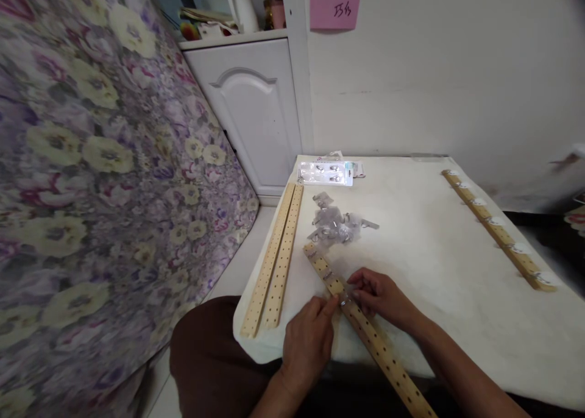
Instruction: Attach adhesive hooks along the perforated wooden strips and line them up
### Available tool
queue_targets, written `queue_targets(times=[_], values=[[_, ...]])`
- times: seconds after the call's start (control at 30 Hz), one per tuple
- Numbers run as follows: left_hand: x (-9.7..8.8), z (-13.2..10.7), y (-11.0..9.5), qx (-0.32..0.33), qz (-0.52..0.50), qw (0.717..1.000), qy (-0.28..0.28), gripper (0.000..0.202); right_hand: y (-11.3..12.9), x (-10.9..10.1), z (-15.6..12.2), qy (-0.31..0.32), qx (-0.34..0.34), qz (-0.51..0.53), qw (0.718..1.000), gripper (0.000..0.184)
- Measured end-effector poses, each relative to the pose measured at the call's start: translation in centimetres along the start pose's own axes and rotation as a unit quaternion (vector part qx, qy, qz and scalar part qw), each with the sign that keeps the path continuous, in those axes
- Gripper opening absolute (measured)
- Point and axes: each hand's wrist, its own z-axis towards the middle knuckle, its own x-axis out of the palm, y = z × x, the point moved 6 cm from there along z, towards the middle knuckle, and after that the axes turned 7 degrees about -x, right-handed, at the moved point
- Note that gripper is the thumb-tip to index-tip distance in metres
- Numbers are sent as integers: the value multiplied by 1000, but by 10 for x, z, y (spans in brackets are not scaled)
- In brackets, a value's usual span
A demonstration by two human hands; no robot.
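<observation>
A long wooden strip with drilled holes lies slantwise across the table's front edge. My left hand is at its left side, index finger pressed onto the wood and the other fingers curled. Beside the opposite edge, my right hand has its fingers pinched together; whatever is in them is too small to make out. Between both hands a small shiny metal piece rests on the strip. Farther up the strip are more small clear and metallic pieces. Just beyond its far end lies a pile of small clear packets.
Two similar wooden strips lie side by side at the left. Along the right edge, another strip carries several clear packets. Blister packs sit at the back of the white-covered table. A floral curtain hangs left.
</observation>
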Motion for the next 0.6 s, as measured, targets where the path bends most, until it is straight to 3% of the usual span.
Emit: queue_targets(times=[0.6], values=[[0,-1,1,20,-35,999,-27,52,-3,0,-1,11,4,10,1000,11]])
